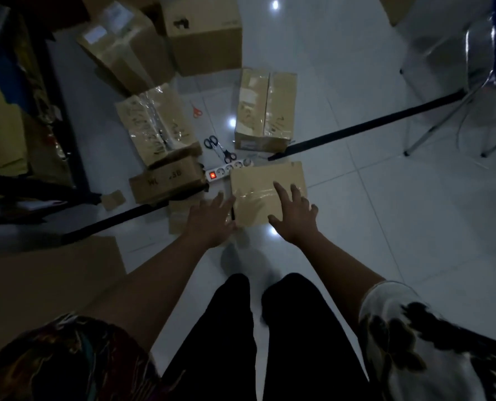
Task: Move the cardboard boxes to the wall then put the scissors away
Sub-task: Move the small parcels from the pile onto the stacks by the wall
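A small taped cardboard box (258,186) lies on the white tile floor just ahead of my legs. My right hand (294,211) is spread over its top with straight fingers. My left hand (210,219) reaches to the box's left edge, fingers straight. Two taped boxes stand further out, one on the left (157,127) and one on the right (265,107). Between them lie black-handled scissors (219,149) and, further back, orange-handled scissors (196,110). A low box (165,182) sits left of my left hand.
A white power strip (226,169) with a lit red switch lies behind the small box. Black cables (365,125) cross the floor. Larger boxes (203,33) are stacked at the back, a dark shelf frame (64,111) stands left, chair legs (443,117) right, flat cardboard (47,273) near left.
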`<state>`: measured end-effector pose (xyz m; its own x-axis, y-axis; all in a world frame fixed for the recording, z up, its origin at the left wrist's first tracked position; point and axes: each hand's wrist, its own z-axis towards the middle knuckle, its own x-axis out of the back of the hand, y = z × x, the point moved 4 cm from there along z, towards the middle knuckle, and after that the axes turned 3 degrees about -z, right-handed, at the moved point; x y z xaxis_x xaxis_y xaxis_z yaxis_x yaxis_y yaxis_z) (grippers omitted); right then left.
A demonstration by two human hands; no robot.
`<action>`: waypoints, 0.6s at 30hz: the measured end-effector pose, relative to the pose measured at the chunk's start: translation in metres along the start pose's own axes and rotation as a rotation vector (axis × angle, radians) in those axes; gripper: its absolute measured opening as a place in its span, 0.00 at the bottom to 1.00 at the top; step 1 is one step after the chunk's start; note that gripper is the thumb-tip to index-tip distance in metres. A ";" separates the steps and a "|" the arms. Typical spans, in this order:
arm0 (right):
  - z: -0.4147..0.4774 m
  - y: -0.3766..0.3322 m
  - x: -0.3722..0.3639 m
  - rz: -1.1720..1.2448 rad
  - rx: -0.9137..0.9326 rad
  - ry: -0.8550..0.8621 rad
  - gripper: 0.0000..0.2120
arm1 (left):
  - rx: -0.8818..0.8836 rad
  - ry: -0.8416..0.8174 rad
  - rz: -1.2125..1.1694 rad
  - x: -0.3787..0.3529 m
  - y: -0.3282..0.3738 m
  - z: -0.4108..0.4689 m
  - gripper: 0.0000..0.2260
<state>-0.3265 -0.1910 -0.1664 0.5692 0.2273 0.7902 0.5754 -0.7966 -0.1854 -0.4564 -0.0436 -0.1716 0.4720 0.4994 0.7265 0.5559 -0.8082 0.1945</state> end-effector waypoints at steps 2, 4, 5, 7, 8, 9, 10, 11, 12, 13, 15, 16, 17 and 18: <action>0.032 0.017 -0.016 0.002 -0.033 -0.021 0.39 | 0.008 -0.022 -0.012 -0.015 -0.002 0.038 0.31; 0.054 0.032 -0.031 -0.013 -0.043 -0.014 0.39 | 0.001 -0.038 -0.020 -0.030 -0.002 0.066 0.32; 0.073 0.041 -0.040 -0.030 -0.041 -0.012 0.39 | -0.007 -0.049 -0.005 -0.039 -0.003 0.088 0.33; 0.095 0.055 -0.052 -0.070 -0.028 -0.028 0.39 | -0.016 -0.077 0.006 -0.053 -0.005 0.113 0.35; 0.113 0.064 -0.062 -0.078 -0.028 -0.037 0.40 | -0.020 -0.083 0.000 -0.062 -0.006 0.132 0.35; 0.126 0.072 -0.070 -0.089 -0.032 -0.047 0.40 | -0.023 -0.084 -0.001 -0.070 -0.007 0.147 0.36; 0.140 0.079 -0.079 -0.096 -0.033 -0.059 0.40 | -0.028 -0.082 -0.003 -0.079 -0.009 0.163 0.37; 0.150 0.085 -0.087 -0.104 -0.036 -0.070 0.40 | -0.027 -0.081 0.014 -0.087 -0.011 0.174 0.37; 0.161 0.089 -0.095 -0.115 -0.025 -0.078 0.41 | -0.028 -0.079 0.036 -0.095 -0.013 0.186 0.38; 0.173 0.093 -0.103 -0.133 -0.008 -0.089 0.41 | -0.026 -0.078 0.053 -0.104 -0.015 0.199 0.38; 0.196 0.101 -0.119 -0.187 0.037 -0.106 0.42 | -0.011 -0.078 0.058 -0.120 -0.021 0.223 0.39; 0.211 0.107 -0.131 -0.221 0.061 -0.110 0.42 | -0.007 -0.082 0.056 -0.132 -0.025 0.240 0.39; 0.223 0.112 -0.136 -0.254 0.078 -0.113 0.43 | -0.003 -0.085 0.061 -0.140 -0.029 0.252 0.39; 0.234 0.117 -0.144 -0.277 0.085 -0.124 0.43 | -0.003 -0.095 0.056 -0.149 -0.033 0.262 0.40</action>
<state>-0.2040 -0.1856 -0.4382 0.4484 0.4999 0.7410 0.7627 -0.6463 -0.0255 -0.3659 -0.0092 -0.4595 0.5651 0.4802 0.6709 0.5245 -0.8368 0.1572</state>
